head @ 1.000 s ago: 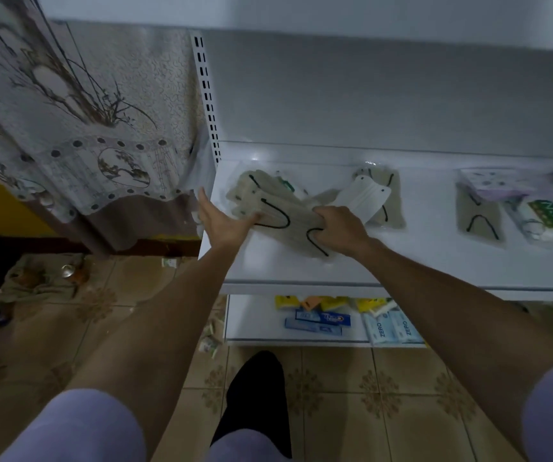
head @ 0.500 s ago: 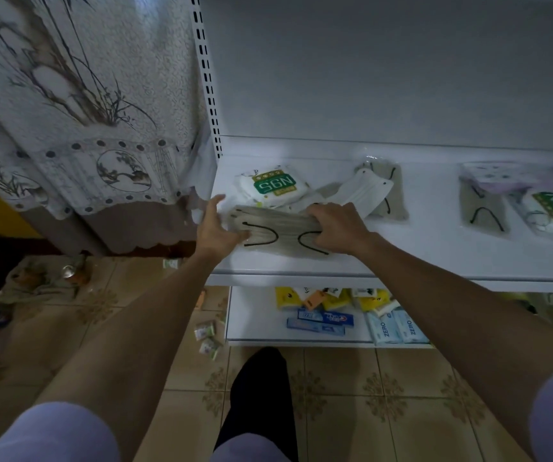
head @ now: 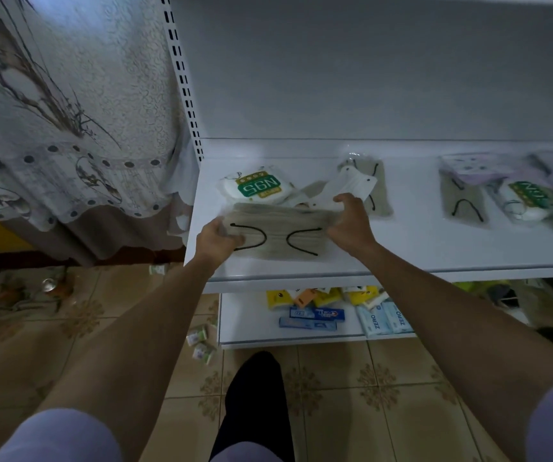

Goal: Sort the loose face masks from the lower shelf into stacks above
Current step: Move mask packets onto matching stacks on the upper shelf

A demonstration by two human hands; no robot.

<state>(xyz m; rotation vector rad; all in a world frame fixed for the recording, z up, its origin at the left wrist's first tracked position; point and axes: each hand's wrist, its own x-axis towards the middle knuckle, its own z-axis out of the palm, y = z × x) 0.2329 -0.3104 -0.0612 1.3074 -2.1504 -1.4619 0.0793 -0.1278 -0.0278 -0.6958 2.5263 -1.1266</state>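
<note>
A beige mask stack [head: 276, 233] is clamped at both ends by the left hand [head: 217, 237] and right hand [head: 351, 225] at the shelf [head: 401, 258] (sorting looks midway); other masks [head: 465, 205] lie loose.

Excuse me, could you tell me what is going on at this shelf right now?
A person grips a stack of beige masks by its ends, the left hand on one end and the right hand on the other, apparently squaring it up at the front of the white shelf. Behind it lie an N95 pack and a white mask; more masks sit loose further right.
</note>
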